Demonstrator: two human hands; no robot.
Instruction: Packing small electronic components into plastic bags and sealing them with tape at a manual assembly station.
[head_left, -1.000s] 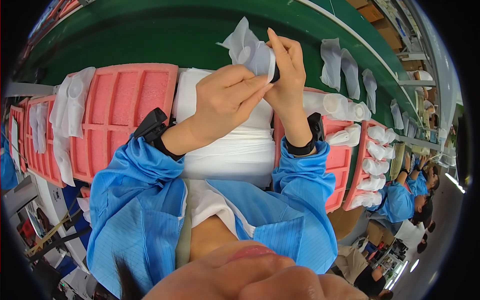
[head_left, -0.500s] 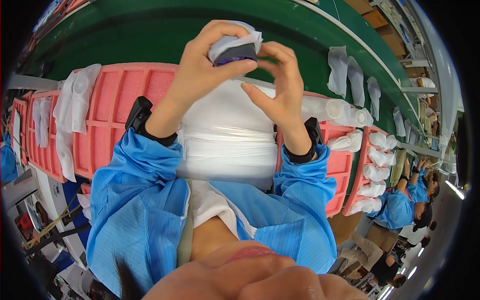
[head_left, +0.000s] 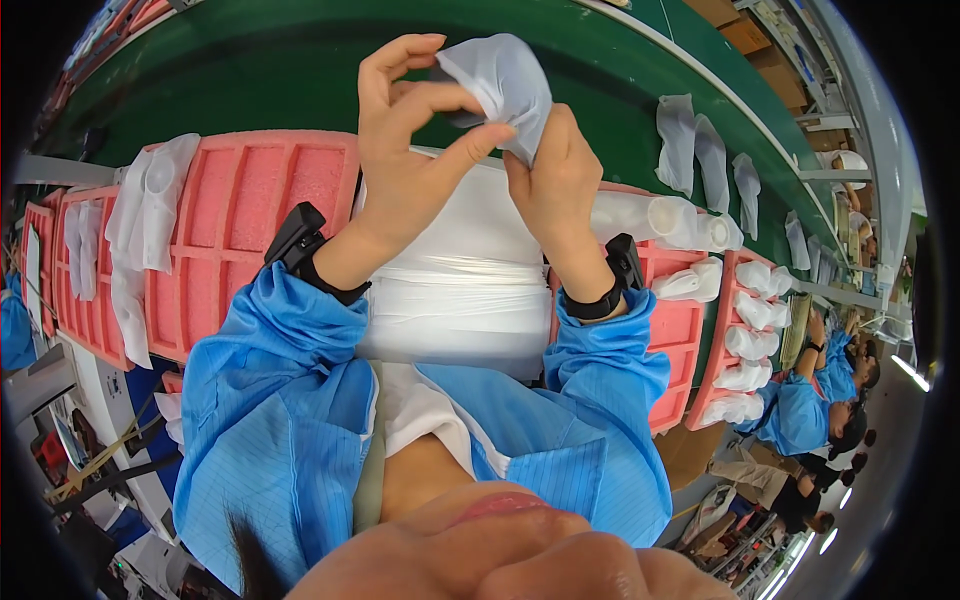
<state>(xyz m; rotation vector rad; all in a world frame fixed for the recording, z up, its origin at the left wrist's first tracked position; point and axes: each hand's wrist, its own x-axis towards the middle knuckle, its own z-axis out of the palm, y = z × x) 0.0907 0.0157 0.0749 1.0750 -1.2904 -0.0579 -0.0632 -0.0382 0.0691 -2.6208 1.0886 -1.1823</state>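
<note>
Above the stack of white sheets (head_left: 450,230), I hold a white translucent foam wrapper (head_left: 510,85) up with both hands. The thumb and forefinger of my left hand (head_left: 415,125) pinch its near left side, while the other left fingers are bent above. My right hand (head_left: 557,175) is closed on the wrapper's lower right part, thumb against the fingers. Only a small dark patch shows beside the left fingers; the rest of whatever is inside the wrapper is hidden.
Pink compartment trays (head_left: 215,200) lie on both sides, with white sleeves (head_left: 160,195) draped over the left one. White wrapped pieces (head_left: 752,345) fill a tray at right. More sleeves (head_left: 676,145) lie on the green bench (head_left: 250,80). Co-workers in blue (head_left: 800,415) sit farther right.
The wrapped dark piece with a purple end has been turned, so white wrapper now covers most of it. My right hand, apart from it before, has closed on the wrapper.
</note>
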